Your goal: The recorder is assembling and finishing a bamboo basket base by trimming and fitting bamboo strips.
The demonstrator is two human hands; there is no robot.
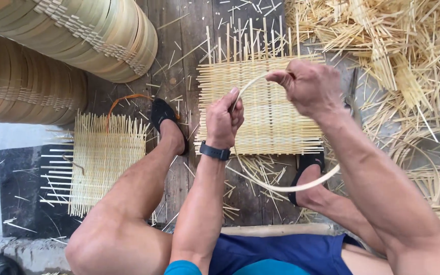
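Presently both hands are closed on a thin bamboo strip point(260, 81) bent into a hoop at the centre of the frame. The left hand point(223, 121), wearing a dark wristband, pinches the strip near its upper left curve; the right hand point(309, 87) is clenched on the strip's upper end, just right of centre. From the hands the hoop arcs down past the left wrist, sweeps across the lower middle of the frame and passes in front of the right foot point(306, 175). Whether the two ends overlap inside the right fist cannot be told. Risk, as judged: the strip is held under tension, so a loosened pinch on either side could let it spring open and whip toward the forearms; bending it tighter at one spot could kink or split it along the grain. Loose slivers underfoot could also catch the lower arc. Directly behind the hoop lies a square woven bamboo mat point(260, 109) on the wooden plank floor point(176, 46), close beneath the hands but apparently not touching them. A second woven mat point(103, 163) lies at middle left, beside the left foot point(168, 127) in a dark slipper. Stacked bamboo rims point(77, 30) fill the upper left; a heap of bamboo offcuts point(398, 56) covers the upper right.
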